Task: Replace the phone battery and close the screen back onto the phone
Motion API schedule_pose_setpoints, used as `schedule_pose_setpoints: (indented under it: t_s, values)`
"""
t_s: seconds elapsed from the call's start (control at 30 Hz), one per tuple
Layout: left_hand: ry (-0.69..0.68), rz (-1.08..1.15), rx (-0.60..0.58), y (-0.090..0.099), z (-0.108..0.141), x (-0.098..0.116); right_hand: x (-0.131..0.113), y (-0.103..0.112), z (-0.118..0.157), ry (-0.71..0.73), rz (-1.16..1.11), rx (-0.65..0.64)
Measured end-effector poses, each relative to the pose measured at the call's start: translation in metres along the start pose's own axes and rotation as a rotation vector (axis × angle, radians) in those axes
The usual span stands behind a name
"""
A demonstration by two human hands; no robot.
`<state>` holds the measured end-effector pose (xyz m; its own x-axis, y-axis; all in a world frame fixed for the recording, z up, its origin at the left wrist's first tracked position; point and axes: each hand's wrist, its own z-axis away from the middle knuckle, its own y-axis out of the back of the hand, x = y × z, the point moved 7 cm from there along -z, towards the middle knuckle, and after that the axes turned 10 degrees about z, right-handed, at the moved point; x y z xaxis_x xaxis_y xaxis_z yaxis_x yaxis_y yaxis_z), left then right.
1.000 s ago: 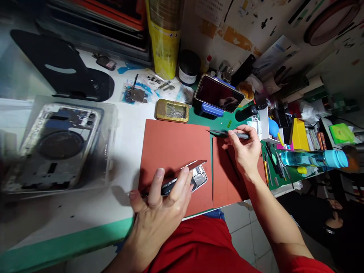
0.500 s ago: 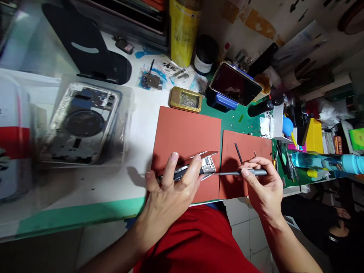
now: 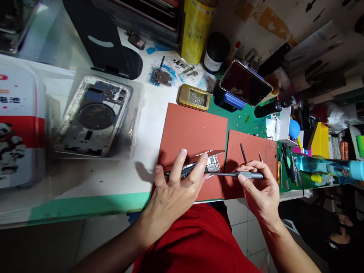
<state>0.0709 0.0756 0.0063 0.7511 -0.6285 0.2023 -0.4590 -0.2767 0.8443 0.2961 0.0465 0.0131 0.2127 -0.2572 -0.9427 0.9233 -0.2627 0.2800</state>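
An opened phone (image 3: 212, 164) is tilted above the larger red-brown mat (image 3: 193, 129), its dark screen panel raised along the far side. My left hand (image 3: 173, 189) grips the phone, fingers bent over it and covering much of its body. Between the thumb and fingers of my right hand (image 3: 261, 189) is a grey screwdriver (image 3: 250, 175). Its thin shaft points left, and the tip meets the phone's right end. Beyond my right hand, a dark thin tool (image 3: 243, 152) lies on the smaller mat (image 3: 256, 146).
A gold tin (image 3: 194, 97) of small parts sits behind the larger mat. Right of it, a phone (image 3: 246, 83) rests on a blue stand. A plastic case with a phone housing (image 3: 95, 115) lies left. A water bottle (image 3: 327, 167) and tools are right.
The whole view has shifted, so the bench items appear further right. The screwdriver and my right hand have moved slightly left toward the phone. Both hands keep their holds.
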Motion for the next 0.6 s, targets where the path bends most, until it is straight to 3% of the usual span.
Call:
schedule_pose_setpoints:
  t_s: [0.6]
  values:
    - [-0.013, -0.055, -0.033, -0.0029, 0.0022, 0.0005, -0.0063, -0.0033, 0.0012, 0.027, 0.027, -0.025]
